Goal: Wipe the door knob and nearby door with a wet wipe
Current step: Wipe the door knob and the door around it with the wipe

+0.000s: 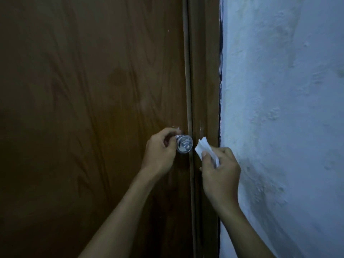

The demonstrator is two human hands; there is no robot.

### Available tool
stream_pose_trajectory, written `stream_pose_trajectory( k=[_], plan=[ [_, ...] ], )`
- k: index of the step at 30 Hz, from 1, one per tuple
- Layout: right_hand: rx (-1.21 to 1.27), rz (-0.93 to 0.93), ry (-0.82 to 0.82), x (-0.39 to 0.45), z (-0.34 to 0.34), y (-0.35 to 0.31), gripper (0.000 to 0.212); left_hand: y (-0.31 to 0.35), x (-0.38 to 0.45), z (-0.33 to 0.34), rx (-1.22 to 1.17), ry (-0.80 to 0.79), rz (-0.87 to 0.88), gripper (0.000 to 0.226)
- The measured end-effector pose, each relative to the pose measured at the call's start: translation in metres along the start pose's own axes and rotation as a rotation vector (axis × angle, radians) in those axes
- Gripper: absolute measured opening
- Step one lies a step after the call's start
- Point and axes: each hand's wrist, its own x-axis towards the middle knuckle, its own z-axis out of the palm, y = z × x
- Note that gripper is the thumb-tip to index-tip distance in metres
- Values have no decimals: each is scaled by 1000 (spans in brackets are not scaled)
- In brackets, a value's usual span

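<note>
A shiny round metal door knob (184,144) sits near the right edge of a dark brown wooden door (93,108). My left hand (160,151) curls around the knob from its left side, fingers on its neck. My right hand (220,168) holds a folded white wet wipe (203,148) just right of the knob, in front of the door frame. The wipe's free end points up and left, a short gap away from the knob. A darker damp-looking patch shows on the door above the knob.
The brown door frame (204,81) runs vertically between the door and a rough white plastered wall (283,108) on the right. The light is dim. Both of my forearms reach up from the bottom of the view.
</note>
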Motion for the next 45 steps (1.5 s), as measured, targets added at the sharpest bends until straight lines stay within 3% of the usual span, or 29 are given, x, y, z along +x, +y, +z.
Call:
stream_pose_trajectory(
  k=[4, 9, 13, 19, 31, 35, 45],
  plan=[
    [-83, -203, -11, 20, 12, 13, 24, -2, 19, 4, -30, -68, -29, 33],
    [-296, -527, 29, 35, 23, 24, 38, -11, 27, 4, -185, -43, -53, 34],
    [-438, -657, -4, 33, 38, 36, 48, -17, 25, 6, -188, -17, -18, 36],
    [-459, -560, 16, 19, 51, 41, 47, -17, 27, 6, -291, -16, -64, 33],
    [-482, -491, 1, 10, 51, 33, 48, -14, 27, 3, -282, -48, -46, 30],
    [-497, -410, -34, 3, 55, 30, 60, -13, 29, 1, -272, -48, -58, 31],
    [-349, -345, 5, -1, 61, 31, 61, -14, 25, 6, -238, -8, 8, 30]
  ],
)
